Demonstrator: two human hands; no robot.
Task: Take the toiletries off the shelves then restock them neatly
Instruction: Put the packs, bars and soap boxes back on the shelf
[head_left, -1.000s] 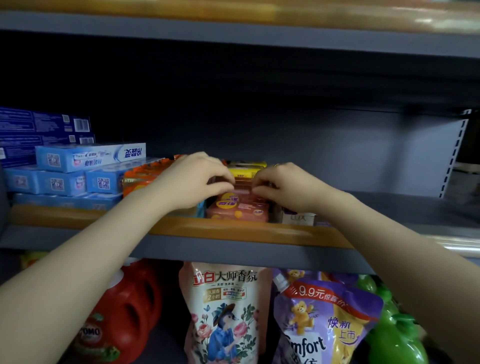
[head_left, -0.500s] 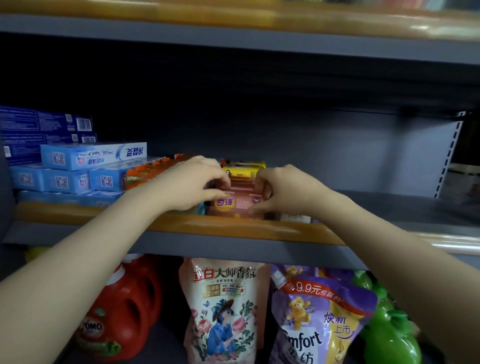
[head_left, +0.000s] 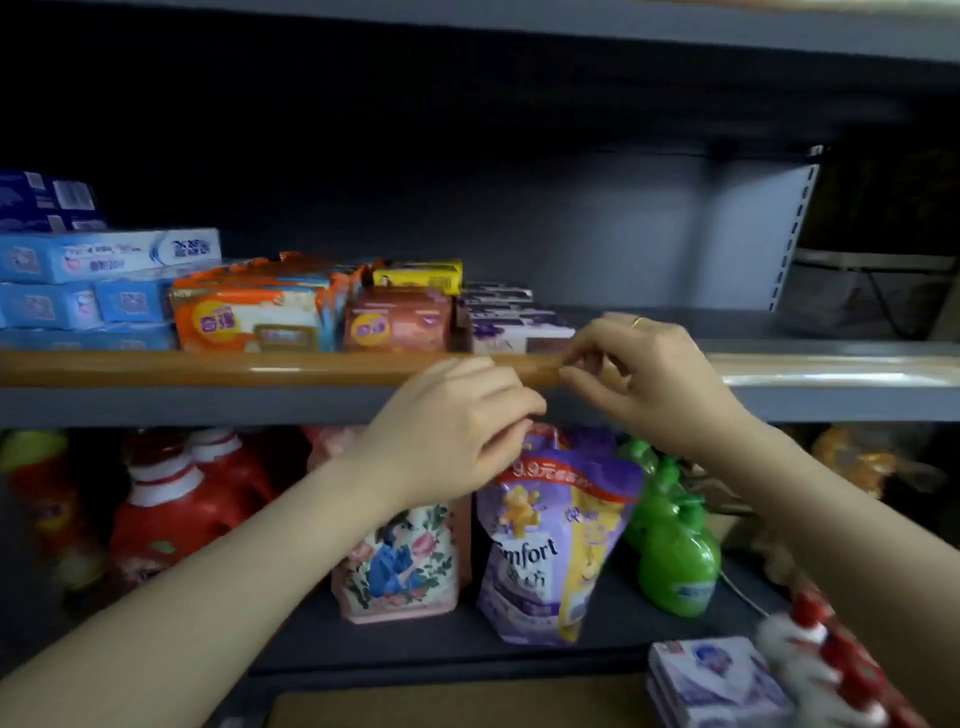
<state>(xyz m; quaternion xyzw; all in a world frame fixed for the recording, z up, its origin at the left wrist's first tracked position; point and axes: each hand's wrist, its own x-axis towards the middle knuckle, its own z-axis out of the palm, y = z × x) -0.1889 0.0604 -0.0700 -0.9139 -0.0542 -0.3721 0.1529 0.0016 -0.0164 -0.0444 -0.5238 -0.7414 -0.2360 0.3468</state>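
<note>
Both hands are in front of the upper shelf, at its wooden front rail. The left hand sits just below the rail, fingers curled inward with the thumb meeting the fingertips; nothing is visible in its grip. The right hand is level with the rail, just right of the left hand, with thumb and forefinger pinched together at the rail edge. Whether that grip has hold of anything cannot be determined.

Upper shelf, left to right:
- Blue toothpaste boxes, stacked at the left end.
- Orange soap packs, at the front edge beside the boxes.
- Pink soap pack, at the front edge, touching the orange packs.
- Yellow box, behind the pink pack.
- Purple-and-white soap boxes, stacked in a row running back from the front edge, just right of the pink pack.
The right end of this shelf carries no goods in view.

Lower shelf, left to right: red detergent jugs, a floral refill pouch, a purple Comfort pouch, and green bottles, all upright.

At the bottom right corner of the view lie white-and-purple boxes, stacked, beside a blurred red-and-white object.
</note>
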